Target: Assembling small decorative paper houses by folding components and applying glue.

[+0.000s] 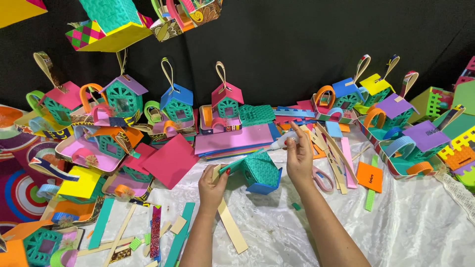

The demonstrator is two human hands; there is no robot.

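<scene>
Far left: paper strips [106, 232], teal and tan, lying on white cloth [410, 222] covering the bench. Behind: row of small foam houses [175, 104] w/ loop handles, standing against black backdrop.
Centre-left: left hand [212, 185], grip clenching a tan strip [231, 225] that is hanging down toward the cloth, fingers also touching roof edge of teal house [260, 173].
Centre: teal house w/ blue base sitting tilted between both hands, just above the cloth.
Centre-right: right hand [299, 158], grip grasping white glue tube [281, 142], nozzle pointing left.
Right: orange card [370, 176] lying flat.
</scene>
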